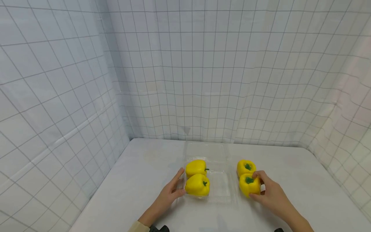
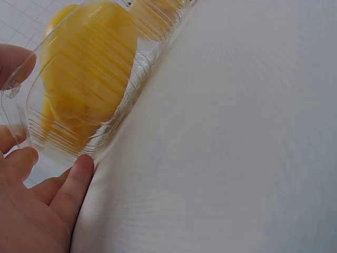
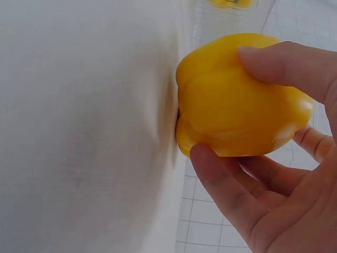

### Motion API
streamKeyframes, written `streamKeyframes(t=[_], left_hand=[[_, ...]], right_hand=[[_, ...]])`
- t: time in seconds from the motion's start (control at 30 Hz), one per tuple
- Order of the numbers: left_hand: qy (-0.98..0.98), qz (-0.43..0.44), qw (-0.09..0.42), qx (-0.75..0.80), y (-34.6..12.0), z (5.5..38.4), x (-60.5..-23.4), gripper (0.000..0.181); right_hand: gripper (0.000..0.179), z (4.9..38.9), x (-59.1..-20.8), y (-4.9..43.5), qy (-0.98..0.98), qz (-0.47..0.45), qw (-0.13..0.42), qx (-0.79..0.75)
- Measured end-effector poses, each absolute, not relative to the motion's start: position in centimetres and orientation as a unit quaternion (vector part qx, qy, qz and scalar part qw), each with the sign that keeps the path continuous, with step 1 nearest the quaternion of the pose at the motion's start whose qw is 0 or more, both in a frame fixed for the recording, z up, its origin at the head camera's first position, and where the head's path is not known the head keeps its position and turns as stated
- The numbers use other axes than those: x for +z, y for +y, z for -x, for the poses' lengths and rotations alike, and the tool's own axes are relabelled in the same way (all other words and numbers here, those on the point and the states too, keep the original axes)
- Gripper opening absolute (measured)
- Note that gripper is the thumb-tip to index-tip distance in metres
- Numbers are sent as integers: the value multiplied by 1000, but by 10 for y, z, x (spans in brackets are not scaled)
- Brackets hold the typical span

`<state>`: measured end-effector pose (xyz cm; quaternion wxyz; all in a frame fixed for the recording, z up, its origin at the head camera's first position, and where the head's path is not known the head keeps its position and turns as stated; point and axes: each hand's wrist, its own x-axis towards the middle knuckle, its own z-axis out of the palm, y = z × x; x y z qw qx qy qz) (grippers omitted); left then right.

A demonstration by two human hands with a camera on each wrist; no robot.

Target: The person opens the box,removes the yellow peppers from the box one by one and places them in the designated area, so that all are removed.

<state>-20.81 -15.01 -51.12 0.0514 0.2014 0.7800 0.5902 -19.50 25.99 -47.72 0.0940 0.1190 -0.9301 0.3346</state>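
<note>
My left hand (image 1: 171, 190) is at the left side of a clear plastic clamshell container (image 1: 221, 187), its thumb and fingers spread and touching the rim and ribbed wall. Inside, along the left, lie two yellow bell peppers: a far one (image 1: 195, 168) and a near one (image 1: 197, 185), both on their sides. To the right of the container my right hand (image 1: 271, 193) grips another yellow bell pepper (image 3: 242, 100) between thumb and fingers. This pepper stands stem up, at or very near the table surface. Behind it, close by, sits one more yellow bell pepper (image 1: 245, 167).
The container's transparent lid (image 1: 206, 150) lies folded back on the far side. Everything rests on a white-covered table (image 1: 124, 187). White grid-patterned curtains (image 1: 197, 80) hang behind the table and along both sides.
</note>
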Motion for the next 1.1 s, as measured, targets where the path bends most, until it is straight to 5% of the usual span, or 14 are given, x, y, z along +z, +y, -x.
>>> streamKeyframes(t=[0.5, 1.1], left_hand=[[787, -193, 53, 584, -150, 206, -512, 73], [784, -192, 48, 589, -151, 209, -514, 74]], right_hand=[[60, 193, -477, 270, -929, -98, 20, 355], [62, 198, -483, 272, -923, -115, 16, 368]])
